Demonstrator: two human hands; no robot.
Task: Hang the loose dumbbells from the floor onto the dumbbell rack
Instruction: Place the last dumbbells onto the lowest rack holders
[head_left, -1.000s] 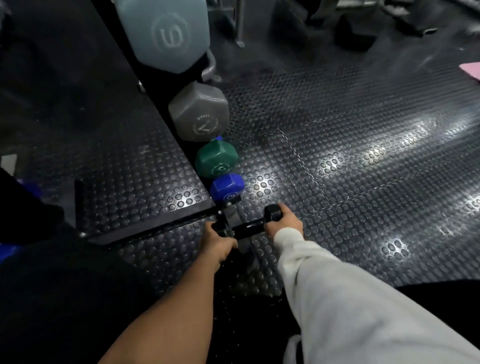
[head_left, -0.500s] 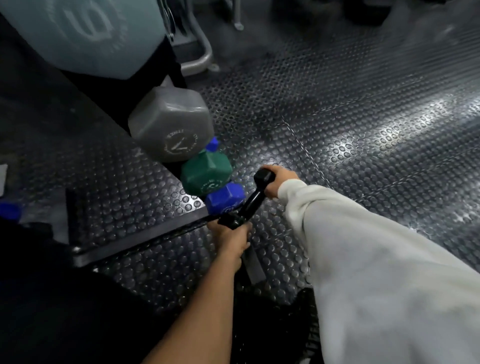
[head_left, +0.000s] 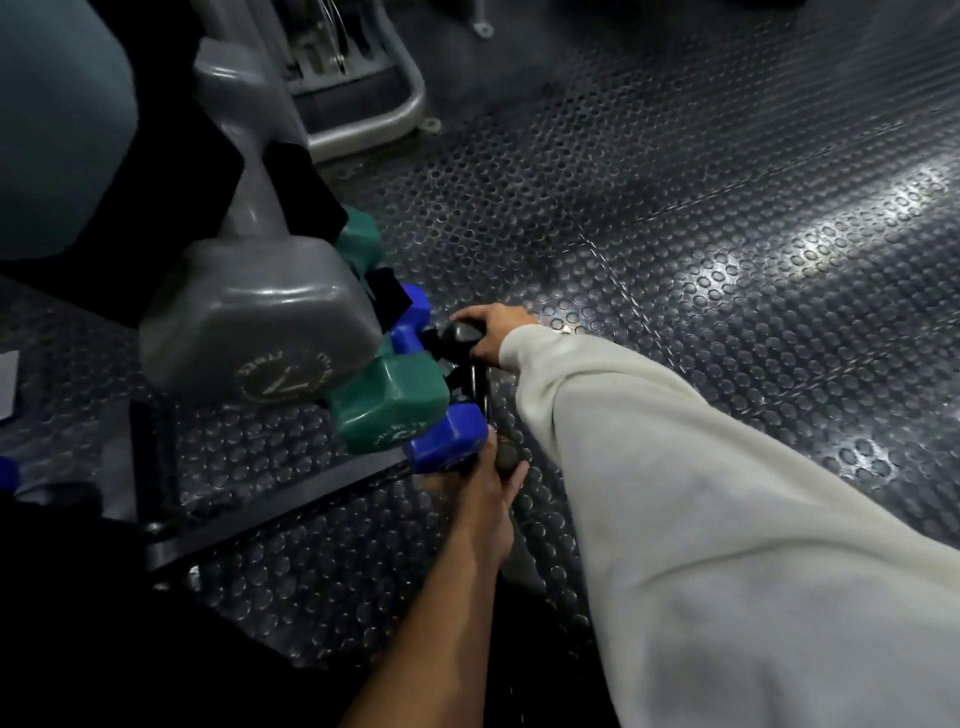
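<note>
Grey dumbbell (head_left: 260, 332), green dumbbell (head_left: 387, 397), blue dumbbell (head_left: 447, 436) already hung on rack (head_left: 291, 171). Black dumbbell (head_left: 470, 364) at lowest slot, not yet seated: right hand (head_left: 491, 335) grips far end, left hand (head_left: 478, 483) grips near end. Others left on floor (head_left: 675, 234): none visible

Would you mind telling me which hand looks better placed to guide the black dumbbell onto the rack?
Probably the right hand: it grips the far head of the black dumbbell, beside the rack's blue dumbbell. The left hand holds the near end, lower.
</note>
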